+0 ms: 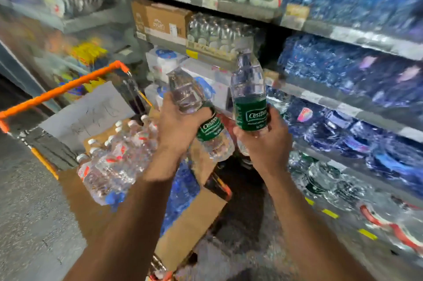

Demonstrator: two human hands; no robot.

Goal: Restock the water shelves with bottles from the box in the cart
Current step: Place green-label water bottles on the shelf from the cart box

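Note:
My left hand (176, 129) grips a clear water bottle with a green label (190, 97), tilted with its cap up and to the left. My right hand (265, 141) holds a second green-labelled bottle (248, 88) upright by its lower half. Both bottles are above the cart's right side, in front of the water shelves (343, 106). Below my arms the brown cardboard box (190, 218) lies in the orange-framed cart (68, 88), with a shrink-wrapped pack of clear bottles (114, 159) on its left.
Shelves on the right hold blue wrapped water packs (366, 69) and loose clear bottles (332, 180) low down. Further back stand an Evian carton (164, 21) and a tray of small bottles (219, 31). Grey floor (27, 212) lies left of the cart.

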